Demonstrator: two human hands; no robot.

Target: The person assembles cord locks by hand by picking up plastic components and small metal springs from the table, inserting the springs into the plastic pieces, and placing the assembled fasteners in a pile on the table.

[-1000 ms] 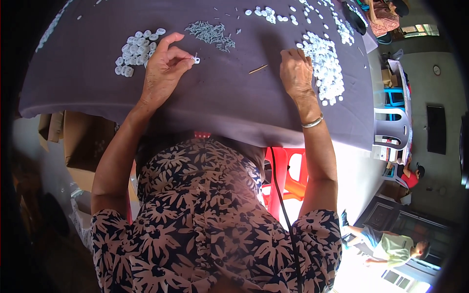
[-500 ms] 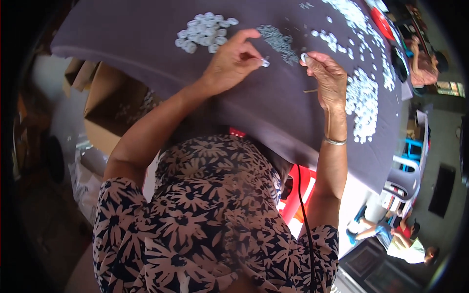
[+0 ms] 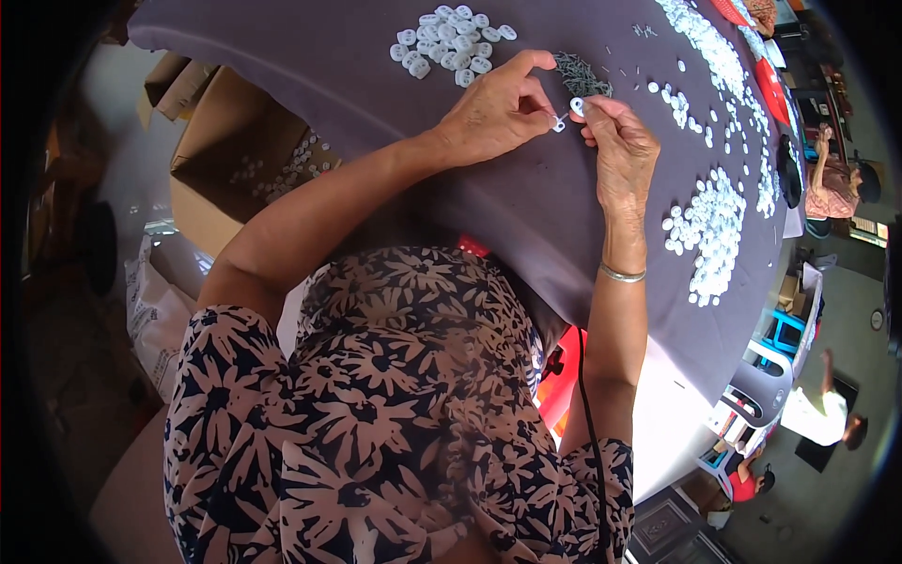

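My left hand [image 3: 495, 111] pinches a tiny white piece [image 3: 559, 123] at its fingertips over the grey cloth-covered table [image 3: 310, 66]. Beside it, my right hand [image 3: 620, 150] holds a small white ring-shaped part [image 3: 576, 105] between thumb and forefinger, almost touching the left hand's piece. A heap of thin grey metal pins [image 3: 581, 73] lies just beyond both hands. A pile of white round parts [image 3: 451, 42] sits to the upper left of my left hand. Another pile of white parts [image 3: 709, 230] lies to the right of my right wrist, which wears a thin metal bangle [image 3: 622, 274].
More white parts [image 3: 705, 47] are scattered toward the far right of the table. An open cardboard box [image 3: 230, 150] holding white parts stands on the floor at left. Other people [image 3: 832, 179] are at the right edge. A red stool [image 3: 564, 376] shows below the table.
The view has tilted and the hands have come together: my right hand moved left to meet my left hand near the pin heap, both now holding small parts fingertip to fingertip.
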